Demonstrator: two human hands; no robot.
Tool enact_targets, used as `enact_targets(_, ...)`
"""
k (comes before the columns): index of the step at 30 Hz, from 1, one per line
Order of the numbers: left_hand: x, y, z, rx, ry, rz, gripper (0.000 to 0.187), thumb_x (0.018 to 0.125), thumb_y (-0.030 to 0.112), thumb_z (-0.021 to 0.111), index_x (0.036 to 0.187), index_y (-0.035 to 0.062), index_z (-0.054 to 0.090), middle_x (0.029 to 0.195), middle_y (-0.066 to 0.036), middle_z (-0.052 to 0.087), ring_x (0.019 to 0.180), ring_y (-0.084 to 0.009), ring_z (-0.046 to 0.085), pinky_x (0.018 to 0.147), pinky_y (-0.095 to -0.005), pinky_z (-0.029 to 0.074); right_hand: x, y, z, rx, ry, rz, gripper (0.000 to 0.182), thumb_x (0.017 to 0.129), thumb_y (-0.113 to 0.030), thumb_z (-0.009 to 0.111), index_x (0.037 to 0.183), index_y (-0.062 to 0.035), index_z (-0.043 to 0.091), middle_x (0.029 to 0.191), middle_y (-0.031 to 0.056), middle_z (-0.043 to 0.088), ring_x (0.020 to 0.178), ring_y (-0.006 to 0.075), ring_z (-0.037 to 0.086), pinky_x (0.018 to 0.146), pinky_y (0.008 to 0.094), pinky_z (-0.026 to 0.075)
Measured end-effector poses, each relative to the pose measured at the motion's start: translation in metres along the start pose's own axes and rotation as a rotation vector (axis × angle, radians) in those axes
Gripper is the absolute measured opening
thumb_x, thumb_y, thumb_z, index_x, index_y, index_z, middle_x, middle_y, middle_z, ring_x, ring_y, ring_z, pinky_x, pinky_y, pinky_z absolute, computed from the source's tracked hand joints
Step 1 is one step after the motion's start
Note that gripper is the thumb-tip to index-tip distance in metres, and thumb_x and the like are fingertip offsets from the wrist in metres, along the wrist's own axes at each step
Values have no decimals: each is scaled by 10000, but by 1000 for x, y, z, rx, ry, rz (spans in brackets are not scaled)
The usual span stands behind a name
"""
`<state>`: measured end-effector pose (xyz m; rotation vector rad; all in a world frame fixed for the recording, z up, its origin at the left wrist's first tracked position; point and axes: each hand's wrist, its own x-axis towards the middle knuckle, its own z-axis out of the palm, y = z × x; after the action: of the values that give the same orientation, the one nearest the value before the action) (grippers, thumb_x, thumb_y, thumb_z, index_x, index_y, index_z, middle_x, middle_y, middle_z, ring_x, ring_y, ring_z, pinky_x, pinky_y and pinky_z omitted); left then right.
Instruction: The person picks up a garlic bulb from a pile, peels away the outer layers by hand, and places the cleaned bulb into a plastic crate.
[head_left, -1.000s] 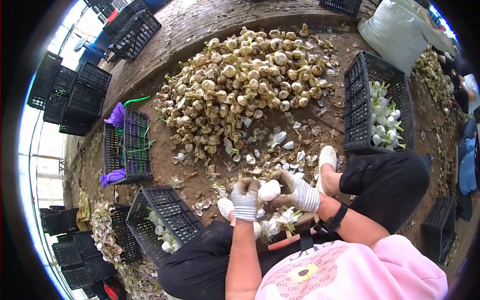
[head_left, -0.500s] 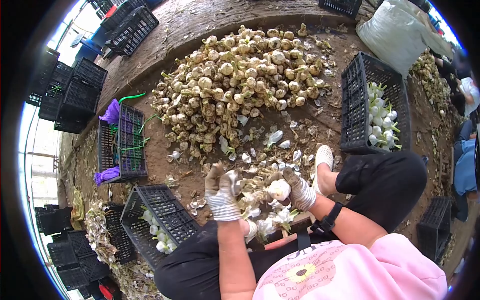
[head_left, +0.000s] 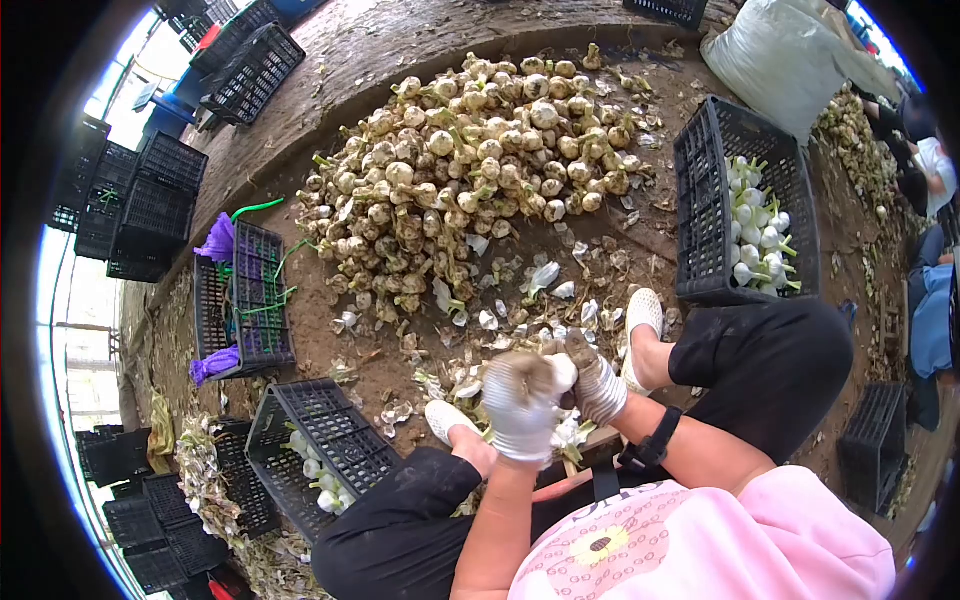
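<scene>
A pale garlic bulb (head_left: 563, 373) shows between my two gloved hands, above the ground in front of me. My right hand (head_left: 596, 382), in a striped glove with a dirty palm, is closed around its right side. My left hand (head_left: 522, 400), in a white glove with brown-stained fingers, presses against the left side with its fingers curled; part of the bulb is hidden behind them. Below my hands lie trimmed garlic bulbs (head_left: 570, 432), partly covered. Ahead is a large heap of untrimmed garlic (head_left: 470, 170) with dry, dirty skins.
A black crate (head_left: 700, 285) of clean white garlic stands to my right, another (head_left: 340, 440) to my left. Farther left is a crate with purple netting (head_left: 220, 238). Loose skins (head_left: 540, 280) litter the ground. A white sack (head_left: 770, 65) and other people (head_left: 930, 310) are at the right.
My left hand has moved right, from apart with its fingers spread to against the bulb, its fingers now curled. My right hand stays nearly in place, holding the bulb.
</scene>
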<state>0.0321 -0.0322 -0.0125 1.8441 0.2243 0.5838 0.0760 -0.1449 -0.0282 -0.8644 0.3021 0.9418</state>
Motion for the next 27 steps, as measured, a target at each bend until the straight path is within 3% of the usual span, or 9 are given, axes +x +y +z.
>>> enact_targets(3,13,-31,-31,-224,176,-551,73,866,95,561,831,39,531,726,-20,570,586,-77,488,535,-199,413,-12,-16,13,-82,-233,-57,594,780,-689,405,900,-129,564,697,16,611,538,81,574,373,194,363)
enact_targets(6,14,-32,-43,-345,129,-664,29,854,51,543,860,23,541,747,-30,573,632,-74,510,560,-203,428,-6,-13,6,61,-114,20,615,765,-703,407,886,-124,574,664,38,610,503,104,565,367,215,370)
enact_targets(9,11,3,-40,-408,80,-637,67,849,43,546,911,22,561,752,-42,577,635,-79,527,550,-206,436,0,-10,5,101,-46,-9,628,754,-713,412,891,-122,575,616,49,603,439,134,537,349,236,363)
enact_targets(11,9,21,-39,-438,-163,-687,159,808,54,601,963,18,595,785,-63,593,678,-131,562,579,-249,456,4,-4,-6,61,-52,-79,570,801,-649,419,927,-111,560,755,37,606,618,119,565,509,249,443)
enact_targets(13,6,29,-18,121,-192,32,164,770,71,643,920,10,614,858,-72,570,709,-142,549,622,-258,459,10,4,-8,-10,11,-201,529,829,-604,425,952,-104,547,836,28,594,746,105,565,632,246,467)
enact_targets(14,2,31,-12,177,-176,59,170,753,68,656,904,6,609,888,-79,560,738,-159,548,654,-270,457,9,1,-12,-27,-64,-168,482,859,-547,428,989,-94,530,918,11,561,878,90,524,786,250,440)
enact_targets(15,-1,32,-8,232,-160,85,178,735,64,668,889,3,603,917,-86,550,766,-176,547,686,-282,456,9,3,-11,-84,-44,-214,491,857,-557,424,983,-95,535,898,2,561,836,82,524,745,233,438)
enact_targets(23,2,-22,-16,-280,118,-582,88,861,115,566,847,29,552,707,8,533,632,-66,471,580,-212,409,-2,-1,3,-233,-222,-309,697,693,-711,517,985,-78,526,866,8,569,751,78,552,626,206,459)
enact_targets(27,3,-48,-35,-271,58,-638,43,859,73,536,876,34,534,725,-4,555,630,-79,505,561,-205,427,0,-7,-9,30,-103,-92,562,788,-613,489,980,-87,537,894,56,609,803,141,614,613,261,523)
